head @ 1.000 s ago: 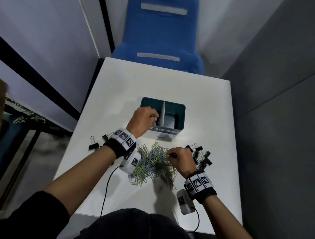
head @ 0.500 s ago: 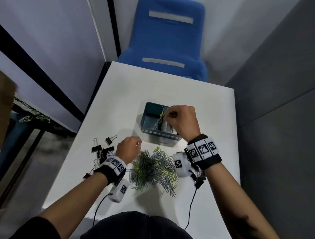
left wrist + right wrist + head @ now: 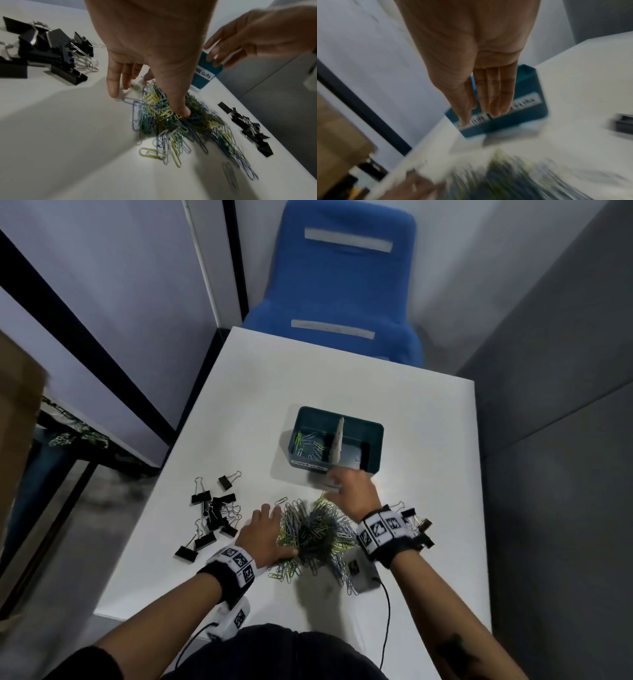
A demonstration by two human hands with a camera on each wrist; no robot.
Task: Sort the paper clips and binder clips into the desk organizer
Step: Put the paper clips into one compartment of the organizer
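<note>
Teal box: the desk organizer point(image 3: 375, 436) sits on the far part of the white table point(image 3: 274, 378), with a few paper clips in its left part point(image 3: 310, 441).
What changed: half a second ago the right hand point(image 3: 352, 491) was over the organizer holding clips; now it is just near of it, fingers straight and holding nothing.
Left hand: the left hand point(image 3: 150, 44) is spread out, thumb pressing into the paper clip pile point(image 3: 315, 534).
Binder clips: black binder clips point(image 3: 214, 517) lie left of the pile, more point(image 3: 248, 127) lie right.
Meaning: one more bunch is sorted; most clips wait.
</note>
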